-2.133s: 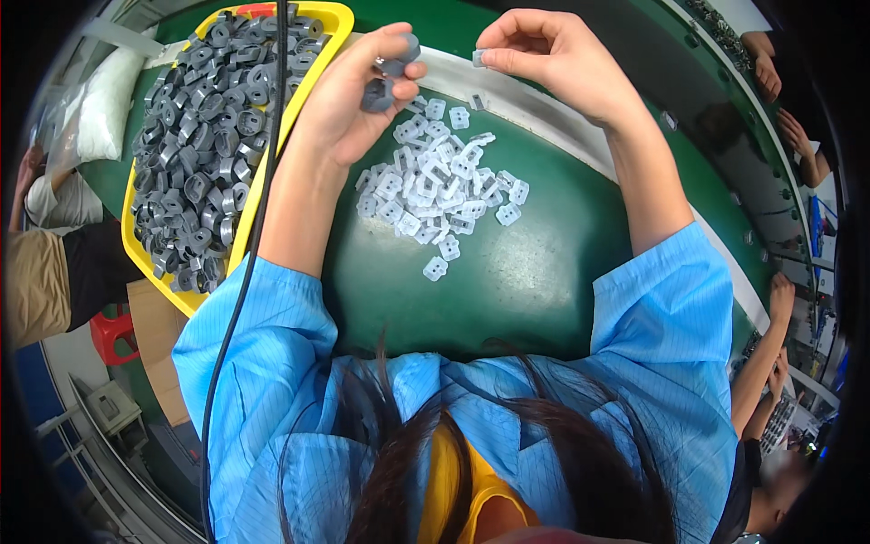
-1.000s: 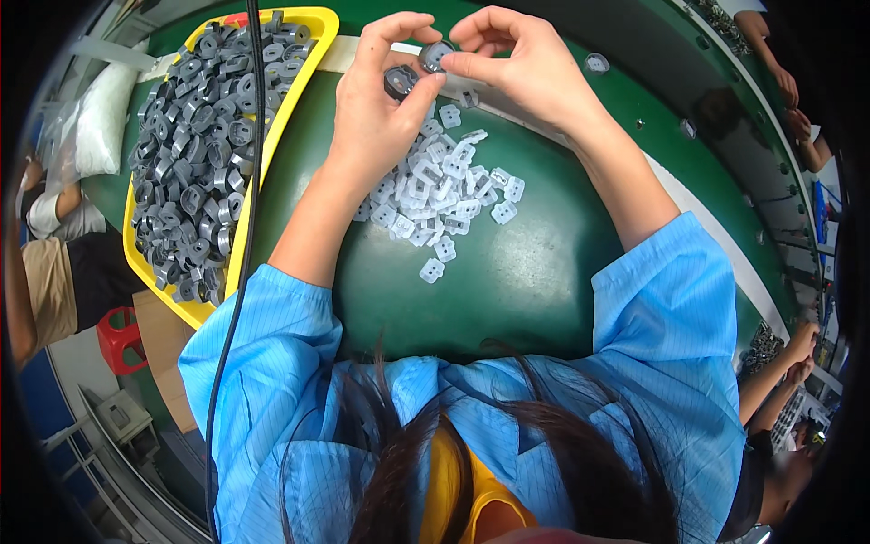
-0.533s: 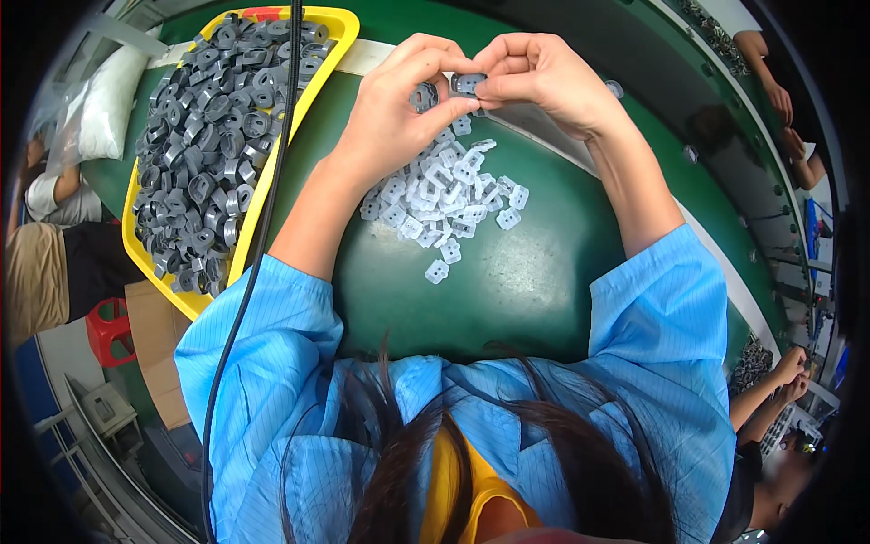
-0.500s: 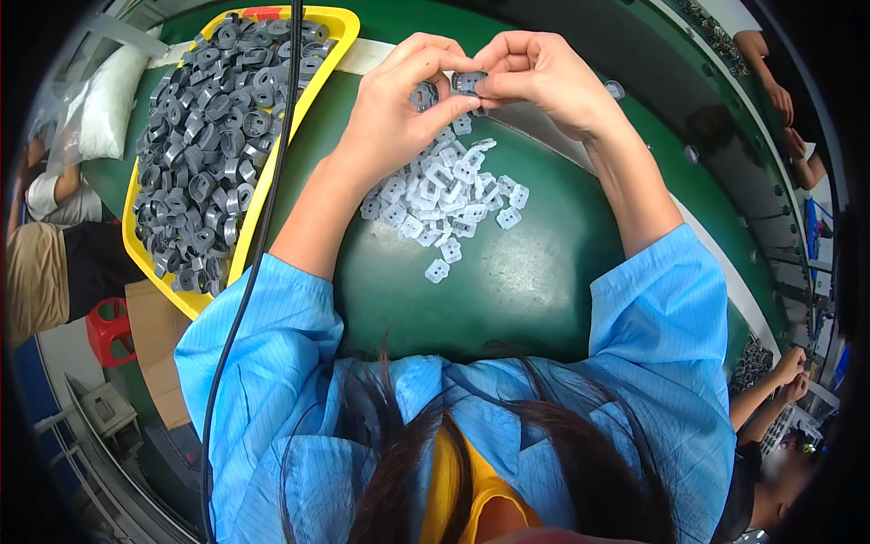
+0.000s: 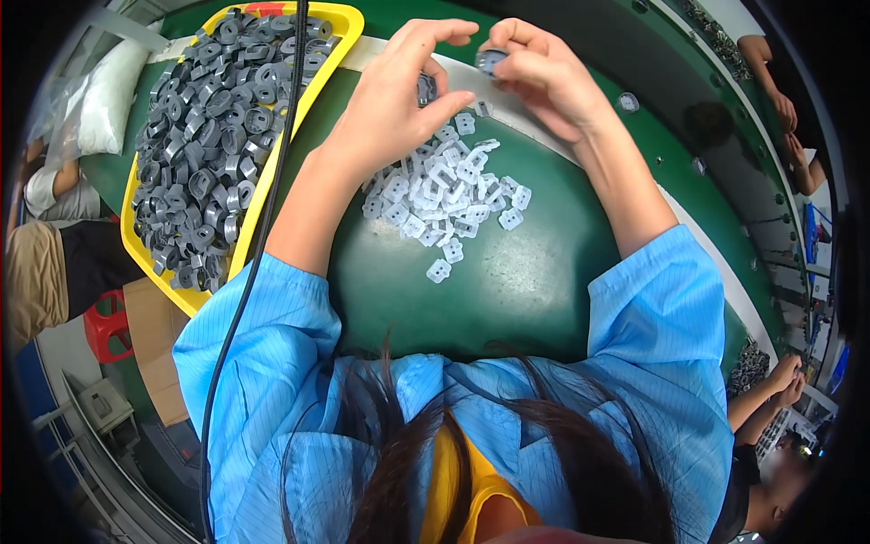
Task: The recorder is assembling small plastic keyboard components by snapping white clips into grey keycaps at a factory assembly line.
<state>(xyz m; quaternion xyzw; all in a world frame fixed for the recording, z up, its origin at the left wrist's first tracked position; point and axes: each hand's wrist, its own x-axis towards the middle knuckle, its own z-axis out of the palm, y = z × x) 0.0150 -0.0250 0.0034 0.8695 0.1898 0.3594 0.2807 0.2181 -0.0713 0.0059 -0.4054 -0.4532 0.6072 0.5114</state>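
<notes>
Pinched between the thumb and fingers of my right hand (image 5: 544, 80) is a small round grey plastic part (image 5: 490, 61). My left hand (image 5: 388, 113) is raised beside it, thumb and forefinger apart. Another grey plastic ring (image 5: 427, 88) shows inside its curled lower fingers, partly hidden. Below the hands, a loose pile of small translucent white plastic pieces (image 5: 439, 195) with holes lies on the green work surface (image 5: 462, 317). At my left stands a yellow tray (image 5: 350, 29) heaped with grey plastic rings (image 5: 217, 127).
A black cable (image 5: 288, 136) hangs across the tray's right side. Beyond the pale strip, a few clear parts (image 5: 628, 102) lie on the green belt. Co-workers' hands (image 5: 781, 109) are at the far right. A white bag (image 5: 109, 100) and red stool (image 5: 109, 326) are left.
My hands have drawn apart. The grey part that was between both hands is now in the right hand alone, and my left thumb and forefinger have spread. Clear parts on the belt have shifted.
</notes>
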